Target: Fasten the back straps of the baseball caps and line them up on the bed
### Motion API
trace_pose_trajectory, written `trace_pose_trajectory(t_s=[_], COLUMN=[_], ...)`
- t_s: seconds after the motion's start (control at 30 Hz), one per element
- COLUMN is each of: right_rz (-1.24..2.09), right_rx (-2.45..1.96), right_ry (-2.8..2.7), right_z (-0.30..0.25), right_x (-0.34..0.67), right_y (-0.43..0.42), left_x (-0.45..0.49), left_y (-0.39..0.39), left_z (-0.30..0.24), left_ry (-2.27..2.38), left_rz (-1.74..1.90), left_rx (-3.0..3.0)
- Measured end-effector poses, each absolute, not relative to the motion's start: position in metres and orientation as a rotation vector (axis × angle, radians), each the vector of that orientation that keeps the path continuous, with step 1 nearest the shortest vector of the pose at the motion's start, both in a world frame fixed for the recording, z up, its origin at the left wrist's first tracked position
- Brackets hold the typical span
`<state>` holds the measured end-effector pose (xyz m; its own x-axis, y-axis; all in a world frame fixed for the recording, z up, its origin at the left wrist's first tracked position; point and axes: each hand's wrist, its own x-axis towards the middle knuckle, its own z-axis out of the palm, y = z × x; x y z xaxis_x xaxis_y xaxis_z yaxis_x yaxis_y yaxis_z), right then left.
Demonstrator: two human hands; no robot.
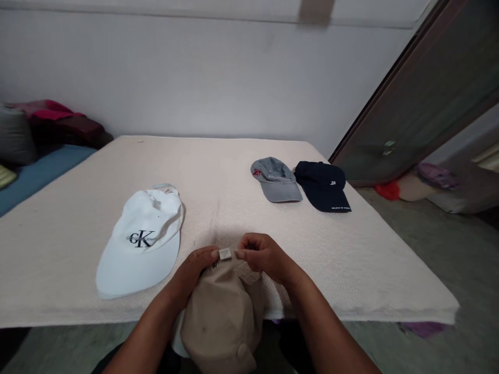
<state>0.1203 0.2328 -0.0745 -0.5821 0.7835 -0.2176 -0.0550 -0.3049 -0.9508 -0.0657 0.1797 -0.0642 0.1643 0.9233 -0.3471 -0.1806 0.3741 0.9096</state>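
Pinching the small back strap of a beige fabric baseball cap [222, 317], left hand [195, 270] and right hand [265, 257] hold it at the near edge of the cream cloth-covered worktop [234, 182]; a white logo cap [142, 239] lies just left

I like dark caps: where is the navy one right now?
In the head view the navy cap lies far right on the table, just beside the grey cap.

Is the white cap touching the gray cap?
No, the white cap lies apart at the left, while the gray cap sits beside the navy cap.
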Motion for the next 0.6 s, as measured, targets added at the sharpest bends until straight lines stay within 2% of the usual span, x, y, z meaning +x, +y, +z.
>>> trace_pose_trajectory(t_s=[0.6], right_rz=[1.969], right_rx=[-0.892], right_ry=[-1.315], right_z=[-0.0736], right_x=[0.1186], right_y=[0.2319], left_x=[-0.0705], left_y=[0.1796], left_z=[-0.0738], left_ry=[1.04], left_rz=[0.905], left_rx=[0.749])
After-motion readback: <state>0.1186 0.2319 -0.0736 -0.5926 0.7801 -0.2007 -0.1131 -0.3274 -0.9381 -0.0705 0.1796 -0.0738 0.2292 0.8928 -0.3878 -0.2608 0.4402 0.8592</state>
